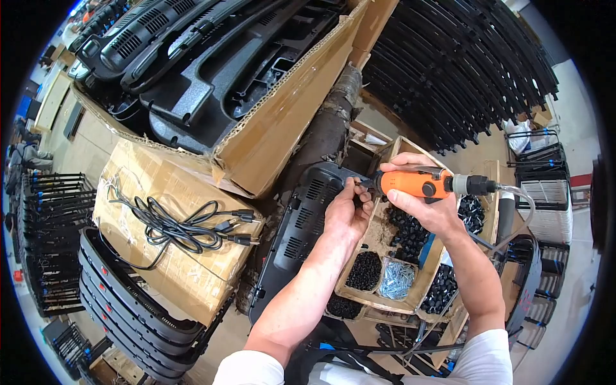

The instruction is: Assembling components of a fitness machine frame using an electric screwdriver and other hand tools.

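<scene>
My right hand (420, 202) grips an orange pneumatic screwdriver (423, 183) held level, its tip pointing left at the upper end of a long black plastic vented panel (298, 221). A clear air hose (513, 192) trails off the tool's right end. My left hand (348, 208) rests on the panel's upper end, its fingertips pinched right at the tool's tip; whatever it pinches is too small to make out. The panel runs diagonally down toward the lower left.
A wooden compartment tray (375, 247) under my hands holds black clips and silver screws. A cardboard box (186, 276) with a coiled black cable (179, 224) stands at left. An open carton of black panels (212, 70) lies above. Stacked black panels (135, 308) sit lower left; racks (468, 64) upper right.
</scene>
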### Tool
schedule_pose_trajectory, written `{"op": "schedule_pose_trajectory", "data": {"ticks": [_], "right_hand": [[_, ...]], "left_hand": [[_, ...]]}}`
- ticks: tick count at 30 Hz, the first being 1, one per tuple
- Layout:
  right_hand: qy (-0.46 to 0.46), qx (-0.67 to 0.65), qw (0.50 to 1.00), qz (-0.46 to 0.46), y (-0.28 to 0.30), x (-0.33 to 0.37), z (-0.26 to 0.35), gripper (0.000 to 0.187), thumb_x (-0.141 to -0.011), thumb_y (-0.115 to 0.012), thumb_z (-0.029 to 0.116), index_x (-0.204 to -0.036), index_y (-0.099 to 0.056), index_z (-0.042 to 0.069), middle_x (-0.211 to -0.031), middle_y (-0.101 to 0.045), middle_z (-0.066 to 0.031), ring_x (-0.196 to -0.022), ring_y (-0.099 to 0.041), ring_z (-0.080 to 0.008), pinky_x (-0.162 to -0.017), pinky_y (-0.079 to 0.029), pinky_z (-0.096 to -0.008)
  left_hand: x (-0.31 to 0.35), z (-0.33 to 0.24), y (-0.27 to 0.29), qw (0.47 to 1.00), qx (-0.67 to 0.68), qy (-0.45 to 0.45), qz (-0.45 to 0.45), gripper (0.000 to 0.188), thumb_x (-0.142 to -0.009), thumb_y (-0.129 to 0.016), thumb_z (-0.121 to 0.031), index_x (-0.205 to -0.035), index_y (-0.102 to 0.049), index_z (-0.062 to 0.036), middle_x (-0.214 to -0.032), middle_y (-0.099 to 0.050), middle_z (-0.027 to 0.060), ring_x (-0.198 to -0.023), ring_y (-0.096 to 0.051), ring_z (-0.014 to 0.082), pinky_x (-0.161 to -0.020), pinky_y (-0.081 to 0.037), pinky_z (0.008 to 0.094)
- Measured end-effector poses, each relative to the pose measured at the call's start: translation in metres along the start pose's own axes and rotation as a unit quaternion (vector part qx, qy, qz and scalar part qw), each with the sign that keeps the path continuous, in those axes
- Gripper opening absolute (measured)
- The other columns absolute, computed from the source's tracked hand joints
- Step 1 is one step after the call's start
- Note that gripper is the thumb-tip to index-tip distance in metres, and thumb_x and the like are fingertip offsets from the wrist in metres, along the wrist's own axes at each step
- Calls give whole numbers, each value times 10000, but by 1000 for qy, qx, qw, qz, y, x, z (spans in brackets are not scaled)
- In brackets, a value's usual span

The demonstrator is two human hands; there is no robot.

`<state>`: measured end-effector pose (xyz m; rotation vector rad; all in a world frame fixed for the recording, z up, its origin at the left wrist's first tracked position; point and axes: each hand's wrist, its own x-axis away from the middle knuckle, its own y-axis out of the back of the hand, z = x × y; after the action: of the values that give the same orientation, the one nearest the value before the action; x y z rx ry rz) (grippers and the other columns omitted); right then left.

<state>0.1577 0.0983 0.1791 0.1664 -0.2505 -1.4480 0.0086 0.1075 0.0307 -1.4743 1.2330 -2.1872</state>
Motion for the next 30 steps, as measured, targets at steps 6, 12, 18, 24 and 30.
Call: {"op": "schedule_pose_trajectory", "data": {"ticks": [6, 12, 18, 24, 30], "right_hand": [[15, 33, 999, -9, -2, -7, 12, 540, -884, -850, 131, -1366, -623, 42, -1295, -738, -123, -1209, -685, -201, -1090, -532, -393], [36, 61, 997, 11, -8, -13, 8, 536, -884, -847, 124, -1362, -623, 34, -1291, -739, -123, -1206, -689, -214, -1090, -531, -404], [45, 72, 996, 4, -14, -9, 8, 527, -890, -845, 120, -1360, -622, 31, -1302, -739, -125, -1215, -687, -211, -1091, -533, -402], [35, 39, 999, -10, -22, -16, 9, 542, -880, -855, 126, -1359, -623, 23, -1302, -740, -132, -1207, -697, -210, -1088, -542, -395], [12, 18, 999, -29, -26, -40, 1, 575, -868, -862, 119, -1373, -617, -6, -1277, -738, -151, -1207, -692, -217, -1075, -550, -403]], "left_hand": [[6, -12, -13, 999, 20, 32, -18, 214, -1130, -590, -276, -1100, -667, -79, -886, -654, -2, -740, -607, 109, -606, -529, 238], [-5, -11, -2, 999, 31, 33, 29, 220, -1138, -572, -280, -1087, -657, -84, -866, -659, -9, -716, -630, 102, -609, -555, 241], [-1, -9, -7, 995, 87, 36, 13, 233, -1141, -565, -323, -1087, -656, -115, -817, -608, -28, -696, -574, 103, -595, -522, 254], [2, -7, -10, 996, 81, 3, 36, 251, -1140, -563, -351, -1087, -652, -122, -831, -591, -29, -714, -557, 107, -608, -501, 258], [4, -1, -21, 999, 14, -37, -13, 291, -1150, -540, -362, -1111, -643, -93, -833, -576, -11, -716, -546, 129, -622, -487, 255]]}}
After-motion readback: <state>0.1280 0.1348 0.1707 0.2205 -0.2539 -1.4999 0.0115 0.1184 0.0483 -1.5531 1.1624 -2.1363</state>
